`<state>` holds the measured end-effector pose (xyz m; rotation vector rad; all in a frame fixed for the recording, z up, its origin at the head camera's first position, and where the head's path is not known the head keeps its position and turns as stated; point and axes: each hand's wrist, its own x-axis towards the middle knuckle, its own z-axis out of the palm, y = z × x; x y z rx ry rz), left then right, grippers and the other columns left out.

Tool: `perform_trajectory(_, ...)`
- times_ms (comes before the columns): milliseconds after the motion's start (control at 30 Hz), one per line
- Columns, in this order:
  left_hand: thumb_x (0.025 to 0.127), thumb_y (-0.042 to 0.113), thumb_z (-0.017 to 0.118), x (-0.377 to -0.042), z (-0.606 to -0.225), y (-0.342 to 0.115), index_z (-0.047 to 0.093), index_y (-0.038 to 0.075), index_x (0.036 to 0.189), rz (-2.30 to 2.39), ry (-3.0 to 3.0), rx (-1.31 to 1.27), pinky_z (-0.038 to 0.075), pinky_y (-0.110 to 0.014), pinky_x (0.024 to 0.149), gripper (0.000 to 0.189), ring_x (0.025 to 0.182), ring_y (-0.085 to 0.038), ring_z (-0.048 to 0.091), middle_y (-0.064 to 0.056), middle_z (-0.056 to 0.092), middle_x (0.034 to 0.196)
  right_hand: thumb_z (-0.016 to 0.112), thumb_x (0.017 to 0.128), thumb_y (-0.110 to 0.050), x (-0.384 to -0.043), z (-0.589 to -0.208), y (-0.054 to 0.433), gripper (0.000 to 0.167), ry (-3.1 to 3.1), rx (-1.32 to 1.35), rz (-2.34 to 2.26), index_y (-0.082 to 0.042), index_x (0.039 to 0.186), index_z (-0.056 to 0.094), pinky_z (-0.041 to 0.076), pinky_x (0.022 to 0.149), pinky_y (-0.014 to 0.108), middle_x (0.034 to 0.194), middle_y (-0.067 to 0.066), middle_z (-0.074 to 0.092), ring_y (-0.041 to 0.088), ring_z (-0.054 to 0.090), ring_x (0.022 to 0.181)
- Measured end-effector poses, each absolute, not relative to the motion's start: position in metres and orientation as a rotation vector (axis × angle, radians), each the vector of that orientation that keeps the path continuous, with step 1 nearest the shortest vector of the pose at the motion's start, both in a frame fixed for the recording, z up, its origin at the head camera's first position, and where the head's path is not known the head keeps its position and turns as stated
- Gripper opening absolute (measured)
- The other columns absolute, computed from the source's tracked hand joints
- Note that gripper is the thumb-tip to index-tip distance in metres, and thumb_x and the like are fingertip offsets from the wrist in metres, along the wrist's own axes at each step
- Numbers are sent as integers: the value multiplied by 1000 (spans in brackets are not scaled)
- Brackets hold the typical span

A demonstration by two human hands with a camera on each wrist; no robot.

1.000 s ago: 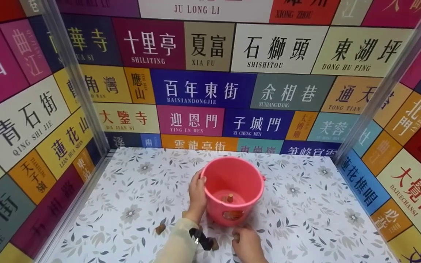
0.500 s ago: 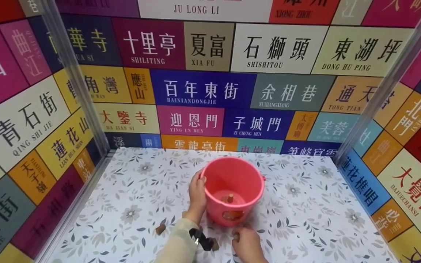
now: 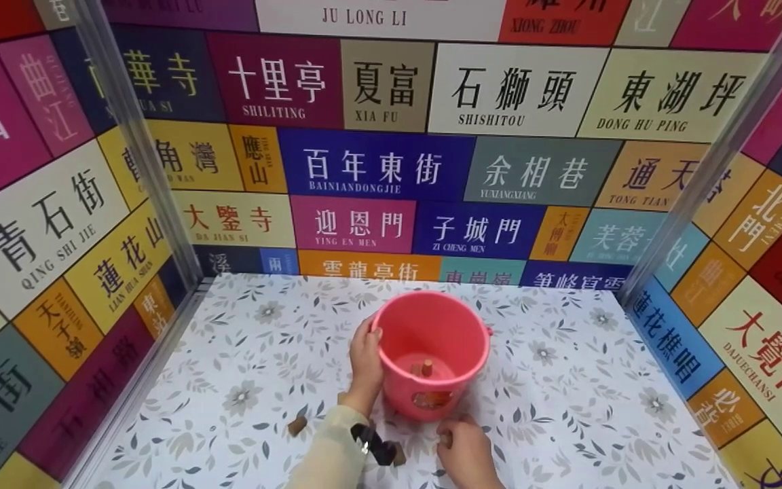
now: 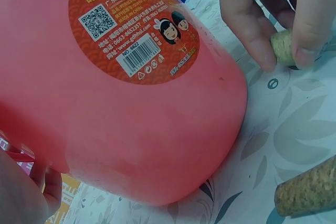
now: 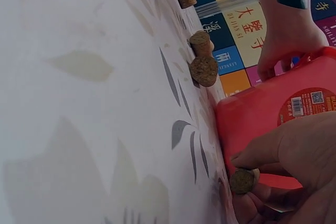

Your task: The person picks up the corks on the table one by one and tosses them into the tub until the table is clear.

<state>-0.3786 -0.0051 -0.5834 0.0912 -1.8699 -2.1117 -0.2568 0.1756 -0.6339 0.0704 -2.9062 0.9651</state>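
Note:
A pink bucket stands on the table, with a couple of corks on its bottom. My left hand grips its left side at the rim, the thumb lying over the edge. Low in front of the bucket, my right hand pinches a cork between thumb and fingers, close to the tabletop. That same cork shows in the left wrist view. One loose cork lies left of my left forearm. Beside the dark wrist strap is another cork, partly hidden in the head view.
A white tabletop with a leaf and flower print lies under everything. Walls of coloured sign panels stand at the back and both sides, with clear corner strips. In the right wrist view, several corks stand or lie left of the bucket.
My right hand has shifted slightly to the right, and the cork in its fingers shows more clearly. The left hand and the bucket stay in place.

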Motion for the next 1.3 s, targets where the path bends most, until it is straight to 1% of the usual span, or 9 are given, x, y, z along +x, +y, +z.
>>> perform_trajectory(133, 105, 10, 47, -379, -584, -5, 63, 1, 144, -2099, -1876, 87, 50, -49, 118, 43, 137, -36, 61, -19, 65, 147, 73, 75, 1, -257, -631, 180, 15, -2901, 30, 995, -12, 81, 75, 48, 67, 32, 86, 0, 59, 13, 55, 75)
perform_trajectory(300, 105, 10, 47, -377, -583, -5, 62, 0, 144, -2100, -1872, 87, 49, -50, 118, 43, 137, -36, 61, -20, 65, 147, 75, 72, 0, -257, -629, 185, 14, -2842, 55, 947, -10, 81, 76, 48, 63, 30, 80, -1, 58, 12, 53, 69)
perform_trajectory(467, 105, 10, 47, -378, -582, -5, 62, 0, 144, -2128, -1849, 79, 49, -50, 118, 43, 137, -36, 61, -20, 65, 147, 76, 71, -1, -258, -629, 192, 15, -2797, 31, 907, -11, 81, 77, 45, 61, 28, 77, -2, 55, 11, 50, 66)
perform_trajectory(733, 106, 9, 46, -378, -584, -6, 62, -1, 144, -2112, -1847, 60, 49, -50, 118, 43, 137, -36, 61, -20, 65, 147, 74, 72, 0, -261, -624, 203, 15, -2761, 4, 855, -12, 80, 76, 46, 62, 30, 73, -2, 57, 12, 51, 67)
perform_trajectory(867, 106, 12, 46, -377, -583, -6, 62, 2, 145, -2118, -1874, 72, 50, -49, 118, 43, 138, -35, 61, -18, 65, 148, 75, 73, 0, -262, -620, 208, 16, -2767, -29, 865, -11, 84, 78, 46, 62, 30, 74, -2, 57, 12, 51, 68)
perform_trajectory(1000, 107, 13, 46, -377, -583, -6, 62, 3, 146, -2134, -1883, 87, 50, -48, 118, 43, 138, -33, 61, -16, 65, 149, 76, 74, -1, -263, -615, 212, 14, -2761, -56, 870, -10, 84, 77, 46, 62, 32, 76, -1, 56, 13, 51, 68)
perform_trajectory(1200, 106, 12, 46, -379, -583, -6, 62, 1, 145, -2133, -1864, 79, 48, -49, 119, 43, 139, -35, 61, -18, 65, 148, 76, 76, -3, -268, -604, 218, 13, -2757, -77, 844, -9, 88, 78, 46, 63, 33, 77, 1, 59, 14, 53, 69)
perform_trajectory(1300, 106, 12, 45, -379, -583, -5, 62, 2, 145, -2134, -1873, 88, 48, -50, 119, 44, 139, -35, 60, -18, 64, 148, 77, 79, -5, -271, -598, 221, 11, -2762, -113, 860, -8, 89, 78, 47, 65, 34, 78, 1, 59, 15, 54, 71)
